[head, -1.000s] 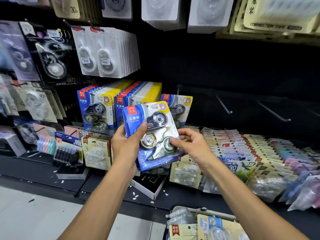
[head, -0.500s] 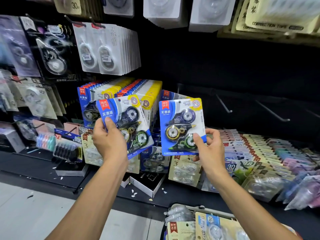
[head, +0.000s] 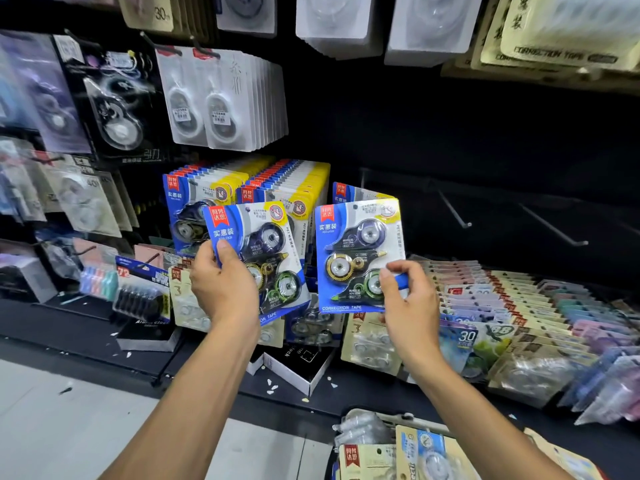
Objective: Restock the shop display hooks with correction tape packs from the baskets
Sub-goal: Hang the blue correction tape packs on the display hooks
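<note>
My left hand (head: 221,284) grips a blue correction tape pack (head: 263,251), tilted a little, by its lower left side. My right hand (head: 408,303) pinches a second blue pack (head: 356,247) at its lower right edge and holds it upright. Both packs hang in front of two full rows of the same blue and yellow packs (head: 277,181) on display hooks. One more such pack (head: 346,192) hangs behind the right-hand one. Two bare hooks (head: 457,213) (head: 554,230) jut from the dark panel to the right. A basket (head: 398,448) with packs sits at the bottom edge.
White packs (head: 225,102) hang above the blue rows. Rows of pastel packs (head: 519,306) lie on the lower shelf at right. A black box (head: 298,365) and beige packs (head: 370,344) sit on the shelf under my hands. Light floor shows at bottom left.
One second ago both hands held the packs together as one stack. My hands have drawn apart, each with one pack, and the packs now sit side by side, slightly higher.
</note>
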Available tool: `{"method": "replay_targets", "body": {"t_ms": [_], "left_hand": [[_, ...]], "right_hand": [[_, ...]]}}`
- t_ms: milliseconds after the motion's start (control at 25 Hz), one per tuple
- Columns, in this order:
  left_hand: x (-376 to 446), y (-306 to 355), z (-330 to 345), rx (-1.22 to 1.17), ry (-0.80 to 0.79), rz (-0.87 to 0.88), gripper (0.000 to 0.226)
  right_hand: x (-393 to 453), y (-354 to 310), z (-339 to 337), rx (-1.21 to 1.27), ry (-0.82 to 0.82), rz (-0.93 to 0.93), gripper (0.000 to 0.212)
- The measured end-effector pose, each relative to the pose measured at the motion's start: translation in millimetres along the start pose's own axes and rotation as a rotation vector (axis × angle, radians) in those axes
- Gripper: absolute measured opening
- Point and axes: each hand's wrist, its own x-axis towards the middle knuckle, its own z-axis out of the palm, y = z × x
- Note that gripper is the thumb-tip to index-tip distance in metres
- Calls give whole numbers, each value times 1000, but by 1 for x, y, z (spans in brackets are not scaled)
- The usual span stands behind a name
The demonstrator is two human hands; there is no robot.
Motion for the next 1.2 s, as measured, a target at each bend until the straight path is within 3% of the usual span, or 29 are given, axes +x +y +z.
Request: {"method": "replay_targets", "body": {"t_ms": [200,360,440,600,800,880,960,1040,1160,1200], "left_hand": [[0,0,0,-17,-11,-5,25],[0,2,0,-18,-20,4,25],[-1,3,0,-13,-18,2,25],[-6,8,-1,-2,-28,1,27],[-17,9,3,-65,-183,-79,28],[-19,8,7,-108,-275,-126,26],[-22,9,11,-159,-333,-168,25],[-25,10,15,-189,-359,-227,25],[-25,6,18,-236,-401,-284,31],[-24,3,19,-234,-435,-266,31]], "right_hand": [[-8,-2,2,32,106,44,14],[-12,-2,5,65,51,71,12],[-7,0,8,50,-17,117,18],[31,-7,16,87,-247,334,57],[80,-16,18,78,-459,550,62],[77,-11,20,-24,-455,484,60],[61,-9,21,-65,-386,291,50],[37,-12,16,150,-402,181,33],[16,-5,2,353,-528,177,49],[12,-3,-3,364,-562,141,40]]}}
